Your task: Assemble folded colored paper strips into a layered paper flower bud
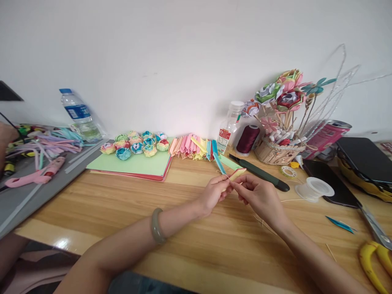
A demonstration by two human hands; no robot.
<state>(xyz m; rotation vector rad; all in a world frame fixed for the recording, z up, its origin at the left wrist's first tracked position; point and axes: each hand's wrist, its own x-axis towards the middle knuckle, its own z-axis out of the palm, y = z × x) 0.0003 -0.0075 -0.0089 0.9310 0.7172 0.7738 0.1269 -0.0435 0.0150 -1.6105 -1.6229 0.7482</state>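
Pinched in my left hand point(214, 195) is a folded yellow paper piece point(237, 174) with a red edge, its end sticking up between both hands. A pale thread point(226, 176) crosses by my left fingertips. My right hand point(259, 197) is closed, its thumb and forefinger pressed together at the thread beside the paper. The other fingers curl under and are partly hidden. Just beyond my hands lie a blue folded paper strip point(219, 164) and a light green paper strip point(230, 162). To the right stands a white thread spool point(315, 188), with thread trailing toward my right hand.
Paper flowers point(136, 148) sit on green paper sheets point(125, 164); pleated papers point(190, 147) stand alongside. A dark green cutter point(260, 171), phone point(332, 183), yellow-handled scissors point(369, 255) and flower basket point(278, 150) are right. Left are a water bottle point(79, 114), pink glue gun point(38, 173) and another person's hand point(7, 139).
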